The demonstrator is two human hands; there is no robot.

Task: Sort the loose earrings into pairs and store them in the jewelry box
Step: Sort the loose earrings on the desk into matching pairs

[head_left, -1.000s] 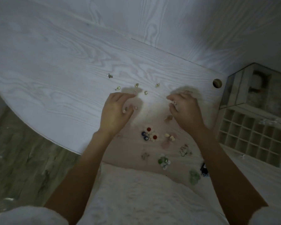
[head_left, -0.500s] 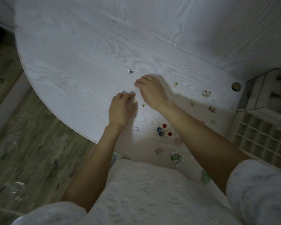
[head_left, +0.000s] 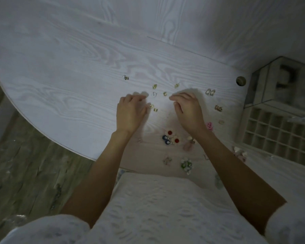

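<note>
Right now you've got both hands down on the white wood-grain table (head_left: 60, 71) in the middle of the small gold earrings (head_left: 154, 86), so this looks like the matching stage, nothing boxed yet. Your left hand (head_left: 130, 113) has its fingers curled, with the tips right by two gold pieces (head_left: 152, 107) at its thumb side; I honestly can't tell if it's pinching one or just nudging. Your right hand (head_left: 187, 111) is loosely curled too, fingertips drawn close together and pointing left toward a single gold stud (head_left: 165, 93); can't tell if anything is held there either. If I were you I'd slide matches together flat on the table instead of lifting them, they're tiny and would bounce away. You already have what look like paired hoops (head_left: 210, 92) and another gold pair (head_left: 218, 108) parked on the right, near the jewelry box (head_left: 278, 131), which sits open at the table's right edge, its grid compartments running away from you. The earrings are too small to read a long axis or which way their posts point. The bigger flower ones (head_left: 186, 164) near your body still look unsorted.
</note>
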